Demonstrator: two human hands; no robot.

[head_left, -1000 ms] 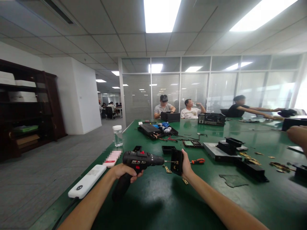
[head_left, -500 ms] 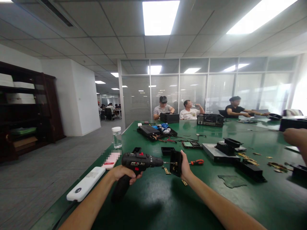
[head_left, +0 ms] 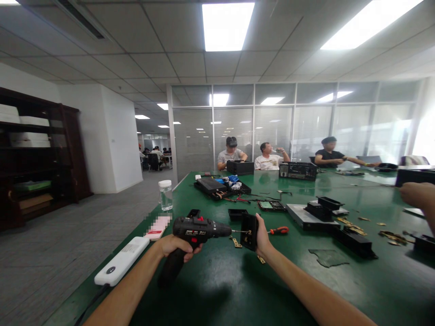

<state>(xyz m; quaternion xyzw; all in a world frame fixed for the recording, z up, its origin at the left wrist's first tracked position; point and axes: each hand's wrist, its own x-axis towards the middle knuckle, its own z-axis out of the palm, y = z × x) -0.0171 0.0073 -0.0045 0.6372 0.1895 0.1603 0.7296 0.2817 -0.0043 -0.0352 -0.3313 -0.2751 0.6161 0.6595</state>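
Note:
My left hand [head_left: 180,246] is wrapped round the grip of a black cordless drill [head_left: 195,228], its chuck pointing right. A thin bit [head_left: 238,231] runs from the chuck into the open side of a small black plastic housing [head_left: 249,232], where brass-coloured parts show. My right hand [head_left: 263,237] grips that housing upright by its right side. Whether the bit sits on a screw is too small to tell. Brass strips [head_left: 237,243] lie on the table below. Just beyond my right hand lies a screwdriver with an orange and black handle [head_left: 279,230].
On the green table [head_left: 217,294] are a white power strip [head_left: 122,261], a clear jar [head_left: 166,195], black housings [head_left: 355,242], a silver box [head_left: 306,217], a glass shard [head_left: 328,257] and opened electronics [head_left: 220,184]. Several people sit across; another person's hand [head_left: 416,197] shows at right.
My hands, the drill and the housing hold nearly the same position. Across the table, the person in black has shifted posture and leans lower.

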